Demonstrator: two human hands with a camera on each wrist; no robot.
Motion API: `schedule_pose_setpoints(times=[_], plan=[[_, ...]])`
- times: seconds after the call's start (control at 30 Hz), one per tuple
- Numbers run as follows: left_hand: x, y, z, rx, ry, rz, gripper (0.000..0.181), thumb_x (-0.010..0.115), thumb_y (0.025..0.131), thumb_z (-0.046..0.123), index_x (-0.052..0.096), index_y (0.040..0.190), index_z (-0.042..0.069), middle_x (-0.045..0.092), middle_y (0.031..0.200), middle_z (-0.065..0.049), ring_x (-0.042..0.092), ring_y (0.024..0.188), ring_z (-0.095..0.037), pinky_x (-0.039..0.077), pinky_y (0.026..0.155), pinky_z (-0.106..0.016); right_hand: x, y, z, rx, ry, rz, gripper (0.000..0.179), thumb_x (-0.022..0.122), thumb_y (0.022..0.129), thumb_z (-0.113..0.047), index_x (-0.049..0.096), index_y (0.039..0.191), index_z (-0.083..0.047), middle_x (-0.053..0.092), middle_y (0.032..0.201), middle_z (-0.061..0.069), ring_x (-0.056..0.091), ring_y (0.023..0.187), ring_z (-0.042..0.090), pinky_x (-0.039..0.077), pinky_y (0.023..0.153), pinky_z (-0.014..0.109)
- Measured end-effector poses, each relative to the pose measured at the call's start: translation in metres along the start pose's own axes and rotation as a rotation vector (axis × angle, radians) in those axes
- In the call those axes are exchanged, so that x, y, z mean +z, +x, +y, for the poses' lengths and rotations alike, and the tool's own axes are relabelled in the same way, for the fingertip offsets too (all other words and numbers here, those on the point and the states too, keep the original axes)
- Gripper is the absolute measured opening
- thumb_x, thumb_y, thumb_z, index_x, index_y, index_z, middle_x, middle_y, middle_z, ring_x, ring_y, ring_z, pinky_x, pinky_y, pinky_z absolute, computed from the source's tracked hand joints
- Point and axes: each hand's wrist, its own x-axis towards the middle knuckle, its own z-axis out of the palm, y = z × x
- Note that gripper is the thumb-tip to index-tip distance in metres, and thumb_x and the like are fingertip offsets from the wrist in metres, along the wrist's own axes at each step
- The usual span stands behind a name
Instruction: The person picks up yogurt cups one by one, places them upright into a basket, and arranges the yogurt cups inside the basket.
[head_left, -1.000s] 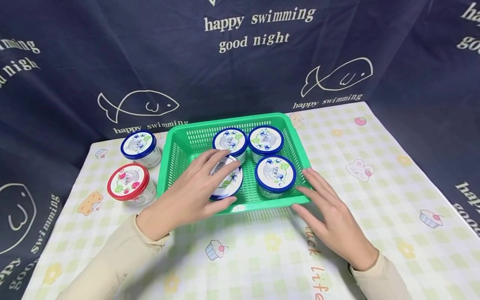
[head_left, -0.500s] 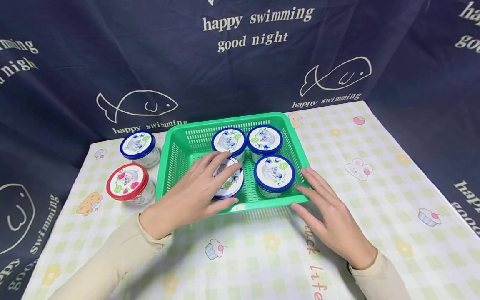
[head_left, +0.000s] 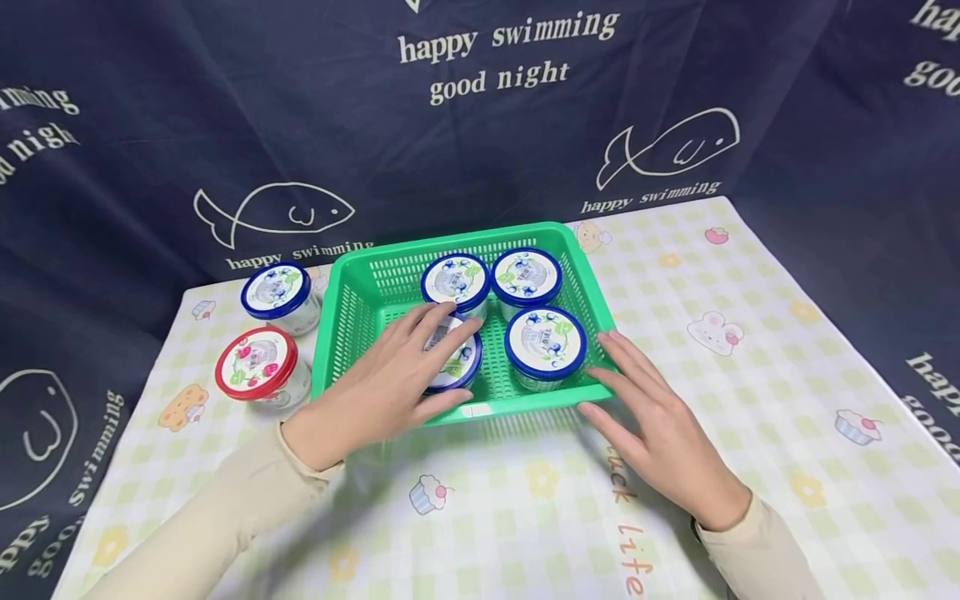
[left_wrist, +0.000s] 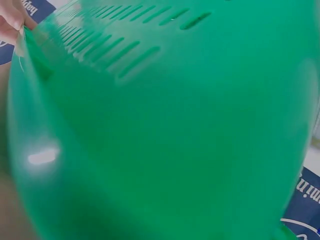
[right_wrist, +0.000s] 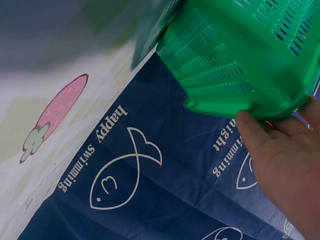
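In the head view a green plastic basket (head_left: 555, 403) holds several clear round tubs with blue lids printed with blueberries. My left hand (head_left: 378, 387) reaches over its front rim and grips one tub (head_left: 467, 363) from above, fingers across the lid and thumb at the near side; the hand hides part of that lid. At the near right corner of the basket, my right hand (head_left: 663, 425) holds the rim, with the thumb low in front. The right wrist view shows the thumb (right_wrist: 252, 132) right at the rim. Green basket wall (left_wrist: 175, 150) fills most of the left wrist view.
Left of the basket stand a blue-lidded tub (head_left: 276, 289) and, nearer, a red-lidded tub (head_left: 257, 364). Three more blue-lidded tubs are in the basket: back middle (head_left: 455, 281), back right (head_left: 527, 275) and front right (head_left: 546, 342). A dark curtain (head_left: 480, 150) hangs behind the checkered tablecloth (head_left: 480, 542).
The tub under my left hand has shifted very slightly, more of its lid showing half a second ago. My right hand stays at the basket corner. The head view has drifted a little.
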Motion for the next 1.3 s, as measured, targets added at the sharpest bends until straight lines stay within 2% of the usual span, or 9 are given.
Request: schedule_pose_setpoints(times=[0.23, 0.6, 0.8, 1.03, 1.17, 1.3], plan=[[0.001, 0.002, -0.001, 0.008, 0.023, -0.006, 0.076, 0.057, 0.095, 0.056, 0.034, 0.155, 0.015, 0.039, 0.147, -0.02, 0.04, 0.132, -0.038, 0.039, 0.11, -0.054, 0.0, 0.0, 0.001, -0.006, -0.001, 0.003, 0.044, 0.078, 0.087, -0.024, 0.066, 0.126, -0.007, 0.037, 0.158, 0.006, 0.029, 0.148, 0.027, 0.02, 0.121, 0.024], [0.005, 0.009, 0.0, -0.011, 0.069, -0.083, 0.073, 0.051, 0.097, 0.058, 0.035, 0.154, 0.015, 0.039, 0.148, -0.022, 0.039, 0.134, -0.041, 0.036, 0.112, -0.055, -0.001, -0.001, 0.003, 0.015, -0.011, -0.01, 0.044, 0.076, 0.089, -0.028, 0.066, 0.127, -0.007, 0.035, 0.159, 0.006, 0.027, 0.149, 0.026, 0.019, 0.121, 0.026], [0.002, 0.011, 0.002, -0.012, 0.119, -0.139, 0.072, 0.051, 0.098, 0.057, 0.034, 0.154, 0.015, 0.037, 0.15, -0.023, 0.037, 0.135, -0.042, 0.033, 0.114, -0.056, 0.002, 0.001, 0.002, -0.002, 0.008, -0.005, 0.043, 0.076, 0.089, -0.026, 0.066, 0.126, -0.007, 0.036, 0.158, 0.007, 0.027, 0.148, 0.027, 0.02, 0.121, 0.028], [-0.004, 0.013, 0.005, -0.004, 0.115, -0.167, 0.074, 0.055, 0.096, 0.055, 0.036, 0.153, 0.013, 0.038, 0.149, -0.023, 0.036, 0.135, -0.043, 0.03, 0.116, -0.055, 0.002, 0.0, 0.004, -0.001, 0.004, -0.016, 0.045, 0.076, 0.089, -0.026, 0.065, 0.127, -0.008, 0.035, 0.159, 0.005, 0.026, 0.149, 0.026, 0.019, 0.121, 0.027], [-0.009, 0.02, 0.006, 0.021, 0.124, -0.15, 0.073, 0.057, 0.095, 0.056, 0.039, 0.152, 0.013, 0.04, 0.149, -0.023, 0.038, 0.134, -0.043, 0.034, 0.113, -0.057, 0.002, 0.0, 0.005, -0.009, 0.006, -0.009, 0.044, 0.077, 0.088, -0.026, 0.065, 0.127, -0.008, 0.036, 0.159, 0.006, 0.026, 0.149, 0.026, 0.021, 0.121, 0.028], [-0.011, 0.03, 0.006, 0.025, 0.132, -0.181, 0.072, 0.056, 0.096, 0.056, 0.04, 0.152, 0.013, 0.039, 0.15, -0.023, 0.038, 0.135, -0.044, 0.038, 0.11, -0.059, 0.002, -0.001, 0.005, -0.01, 0.008, -0.008, 0.045, 0.078, 0.087, -0.024, 0.066, 0.127, -0.007, 0.036, 0.159, 0.006, 0.027, 0.149, 0.025, 0.021, 0.121, 0.027]])
